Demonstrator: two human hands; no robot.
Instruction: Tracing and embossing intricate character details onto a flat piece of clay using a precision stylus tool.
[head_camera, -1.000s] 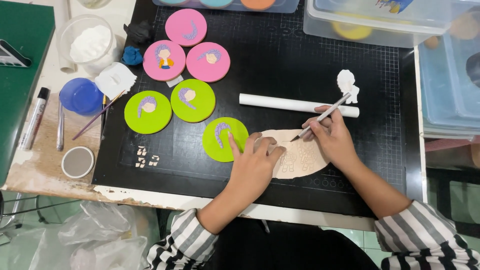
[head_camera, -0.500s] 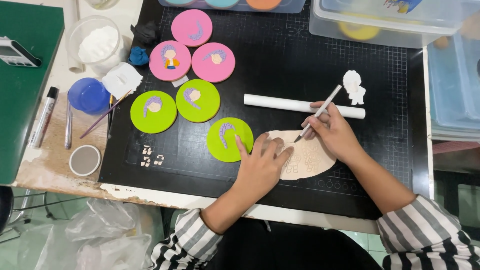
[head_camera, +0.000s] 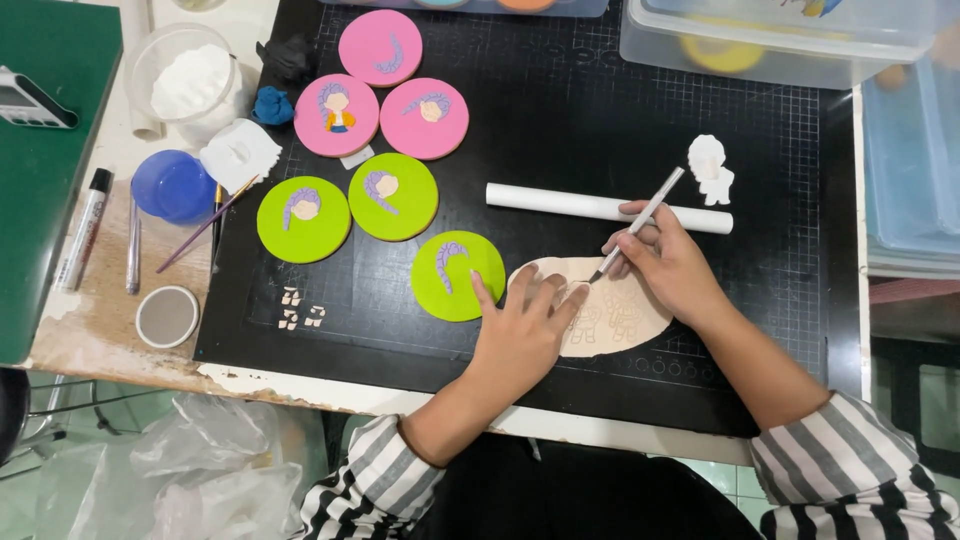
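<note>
Left hand (head_camera: 522, 335) flat on the pale dough sheet (head_camera: 610, 310), right hand (head_camera: 668, 265) pinching a thin tool (head_camera: 640, 222); a slip could likely tear the dough beside the green disc (head_camera: 458, 275).

Left hand (head_camera: 520, 330) flat, fingers spread; right hand (head_camera: 668, 262) in a pinching pen-style grip.

The rolled-out beige sheet (head_camera: 610, 305) is looking matt and soft like clay or fondant, with faint figures pressed into it. The slim tool (head_camera: 640, 222) is showing a silvery metal sheen. The black cutting mat (head_camera: 620, 130) is appearing matt and rubbery, printed with a grid. The white roller (head_camera: 560, 202) is looking smooth, plastic. Green discs (head_camera: 458, 276) are looking matt, smooth. The surface's edge (head_camera: 110, 340) is showing worn, chipped wood.
</note>
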